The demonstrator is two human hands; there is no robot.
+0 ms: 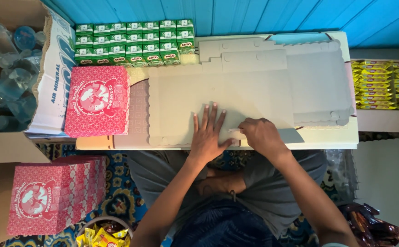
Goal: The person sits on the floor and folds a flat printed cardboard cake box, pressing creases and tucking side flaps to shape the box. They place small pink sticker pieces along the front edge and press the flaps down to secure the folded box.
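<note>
**Flat blank under both hands**

Grey cardboard blank (pixel 222 98), unfolded, spread over the middle of a low white table (pixel 336 135), reaching close to its near edge; more blanks of the same kind stacked beneath and toward the far right corner. Likely light and thin, stiff along the panels but ready to bend at the scored lines; scalloped edges and small flaps easy to crease or tear. Best taken by a panel edge or a flap near a fold, not by the middle, which would sag.

Left hand (pixel 207 137) laid flat on the blank near the near edge, fingers spread and straight, pinning the sheet, gripping nothing. Right hand (pixel 260 135) just beside it, touching the blank, fingers curled in with the tips pinched on a small pale flap (pixel 234 133) at the near edge; nearly closed, though exact hold partly hidden by the knuckles.

At the far left corner, rows of green drink cartons (pixel 134 42). At the left edge, a finished red box (pixel 97 101) with a white pattern; another red box (pixel 55 194) lower down, off the table. Further left, an open carton of water cups (pixel 12 68). Past the right edge, stacked yellow packets (pixel 385 84)
</note>
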